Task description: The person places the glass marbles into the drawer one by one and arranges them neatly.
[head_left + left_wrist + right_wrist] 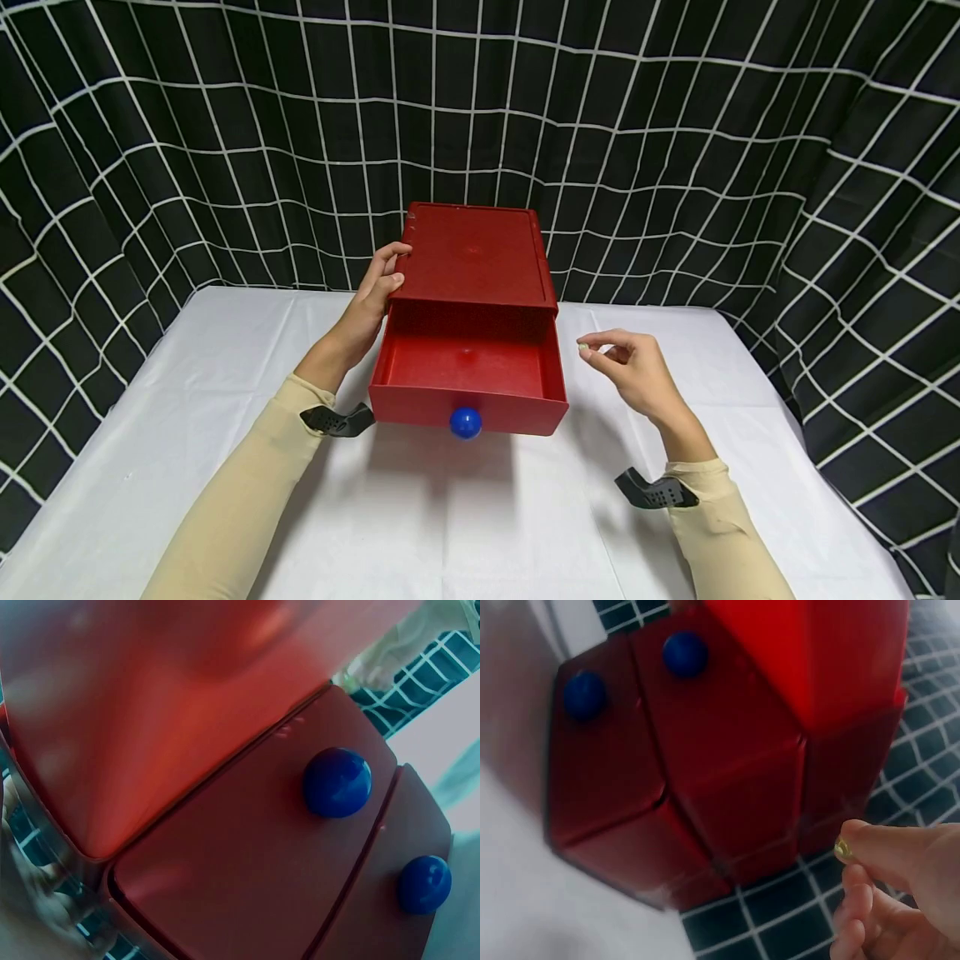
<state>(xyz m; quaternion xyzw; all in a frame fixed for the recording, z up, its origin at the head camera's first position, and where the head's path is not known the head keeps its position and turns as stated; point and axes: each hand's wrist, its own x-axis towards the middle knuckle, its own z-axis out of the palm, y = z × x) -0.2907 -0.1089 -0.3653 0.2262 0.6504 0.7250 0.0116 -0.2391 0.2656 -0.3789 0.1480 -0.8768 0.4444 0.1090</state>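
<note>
A red drawer cabinet stands before me with its top drawer pulled out. The inside of that drawer shows bare red plastic, and a round blue knob sits on its front. My left hand rests against the cabinet's left side, thumb and fingertips at the top edge. To the right of the drawer and apart from it, my right hand pinches a tiny shiny yellowish piece between thumb and index finger. Its exact kind I cannot tell.
Below the pulled-out drawer are a middle drawer and a bottom drawer, both pushed in, each with a blue knob. A white cloth covers the table. Behind and at both sides hangs a black curtain with white grid lines.
</note>
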